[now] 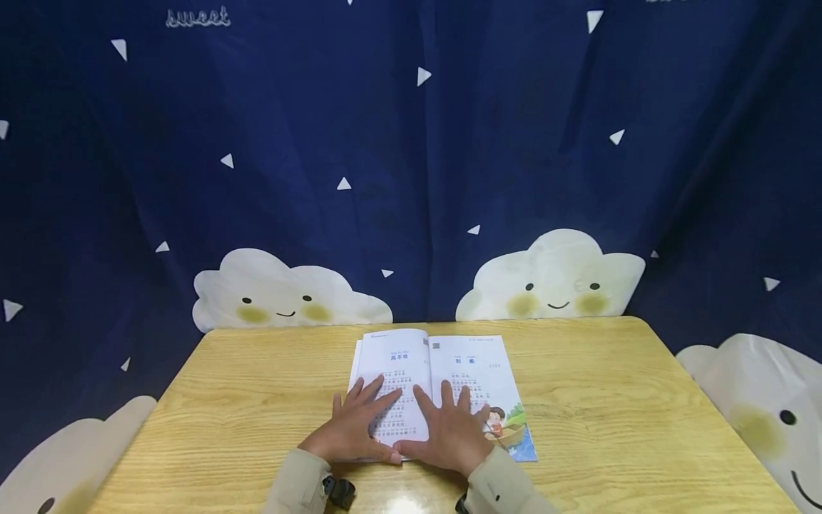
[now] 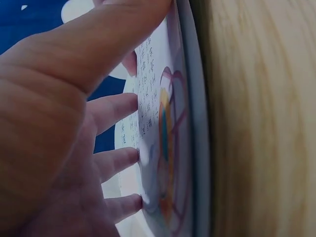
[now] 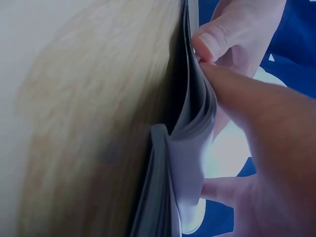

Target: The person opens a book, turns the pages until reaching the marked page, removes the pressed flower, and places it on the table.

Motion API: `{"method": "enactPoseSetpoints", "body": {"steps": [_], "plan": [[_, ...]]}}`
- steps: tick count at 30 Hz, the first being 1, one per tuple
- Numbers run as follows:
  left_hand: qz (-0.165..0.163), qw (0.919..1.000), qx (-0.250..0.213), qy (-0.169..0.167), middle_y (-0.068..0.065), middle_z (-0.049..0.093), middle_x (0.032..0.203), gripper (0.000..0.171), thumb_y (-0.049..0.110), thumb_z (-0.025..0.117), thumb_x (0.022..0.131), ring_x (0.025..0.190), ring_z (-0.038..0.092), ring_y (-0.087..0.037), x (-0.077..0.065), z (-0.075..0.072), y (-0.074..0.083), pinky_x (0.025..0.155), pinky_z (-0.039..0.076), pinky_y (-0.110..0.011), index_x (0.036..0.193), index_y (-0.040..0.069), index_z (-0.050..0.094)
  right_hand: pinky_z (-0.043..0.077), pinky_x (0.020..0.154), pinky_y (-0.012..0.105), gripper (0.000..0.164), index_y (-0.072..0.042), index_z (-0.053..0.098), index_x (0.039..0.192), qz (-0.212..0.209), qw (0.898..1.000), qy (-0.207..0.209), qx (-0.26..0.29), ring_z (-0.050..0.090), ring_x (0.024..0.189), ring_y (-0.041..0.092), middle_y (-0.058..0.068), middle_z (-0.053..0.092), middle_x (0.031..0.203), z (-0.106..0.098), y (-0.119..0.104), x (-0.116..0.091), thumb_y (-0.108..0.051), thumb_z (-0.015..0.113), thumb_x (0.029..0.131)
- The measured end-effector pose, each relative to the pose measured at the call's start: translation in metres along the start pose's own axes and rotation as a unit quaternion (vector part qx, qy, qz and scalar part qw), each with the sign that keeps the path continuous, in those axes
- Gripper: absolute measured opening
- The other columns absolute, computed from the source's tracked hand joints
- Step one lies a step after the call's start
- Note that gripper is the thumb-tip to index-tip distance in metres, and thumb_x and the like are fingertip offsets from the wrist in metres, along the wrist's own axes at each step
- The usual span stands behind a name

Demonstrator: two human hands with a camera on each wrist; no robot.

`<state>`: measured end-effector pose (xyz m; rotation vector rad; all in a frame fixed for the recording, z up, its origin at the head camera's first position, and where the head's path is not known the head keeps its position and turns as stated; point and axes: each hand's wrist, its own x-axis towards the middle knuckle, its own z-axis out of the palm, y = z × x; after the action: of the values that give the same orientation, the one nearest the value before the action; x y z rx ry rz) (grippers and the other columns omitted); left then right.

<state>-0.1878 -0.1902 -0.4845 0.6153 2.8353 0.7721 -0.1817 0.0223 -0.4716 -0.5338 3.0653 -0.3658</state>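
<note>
Both my hands are flat on the open, thin white-paged children's book [image 1: 443, 371] with printed text and a colour illustration. It lies spread at the near middle of the light wood-grain tabletop [image 1: 610, 400], spine running away from me.

My left hand [image 1: 356, 428] presses the left page, fingers [image 1: 375, 391] straight and spread wide, holding nothing. In the left wrist view my left fingers [image 2: 116, 111] lie with their tips against the printed page, thumb along the upper part of it. The page there shows text lines and a colourful drawing; it sits flat on the pages below, just above the wood.

My right hand [image 1: 452, 432] presses across the centre fold and the right page, fingers [image 1: 464, 397] straight and fanned, thumb pointing toward my left hand. The two hands touch or nearly touch at the thumbs near the bottom edge of the book. Right wrist view: a stack of pages bows up slightly from the tabletop, my right hand [image 3: 256, 128] lying on top of it. Can't tell from that view whether a fingertip hooks the page edge.

Illustration of a child in a boat sits at the lower right corner of the right page, just beside my right hand.

Behind the tabletop hangs a dark blue cloth backdrop [image 1: 411, 157] with white triangles and smiling white clouds. Beige sleeves [image 1: 507, 489] cover both wrists.
</note>
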Motion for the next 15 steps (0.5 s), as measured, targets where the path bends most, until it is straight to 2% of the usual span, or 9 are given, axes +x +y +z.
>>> {"method": "enactPoseSetpoints", "body": {"steps": [6, 10, 15], "plan": [[-0.001, 1.0000, 0.005, -0.001, -0.014, 0.016, 0.160, 0.103, 0.069, 0.075, 0.063, 0.142, 0.004, -0.050, -0.0002, -0.0011, 0.0012, 0.097, 0.000, -0.080, 0.150, 0.026, 0.038, 0.023, 0.082, 0.085, 0.094, -0.026, 0.045, 0.145, -0.004, 1.000, -0.006, 0.004, 0.033, 0.127, 0.058, 0.026, 0.038, 0.144, -0.0028, 0.0007, -0.0008, -0.083, 0.053, 0.071], [-0.005, 0.9999, 0.012, -0.005, -0.013, 0.017, 0.160, 0.101, 0.072, 0.072, 0.065, 0.142, 0.005, -0.050, 0.0002, -0.0007, 0.0018, 0.098, 0.002, -0.080, 0.149, 0.027, 0.038, 0.020, 0.084, 0.085, 0.082, -0.027, 0.044, 0.146, 0.006, 0.999, -0.028, 0.032, 0.030, 0.130, 0.058, 0.023, 0.036, 0.147, -0.0043, 0.0031, 0.0009, -0.078, 0.046, 0.081], [-0.019, 0.9997, 0.013, -0.004, -0.012, 0.019, 0.159, 0.081, 0.070, 0.057, 0.081, 0.142, 0.007, -0.049, 0.0011, -0.0018, 0.0038, 0.099, 0.002, -0.079, 0.149, 0.028, 0.040, 0.023, 0.085, 0.084, 0.067, -0.025, 0.043, 0.146, 0.001, 0.998, -0.042, 0.048, 0.031, 0.130, 0.056, 0.021, 0.036, 0.148, -0.0088, 0.0064, 0.0027, -0.065, 0.042, 0.092]]}}
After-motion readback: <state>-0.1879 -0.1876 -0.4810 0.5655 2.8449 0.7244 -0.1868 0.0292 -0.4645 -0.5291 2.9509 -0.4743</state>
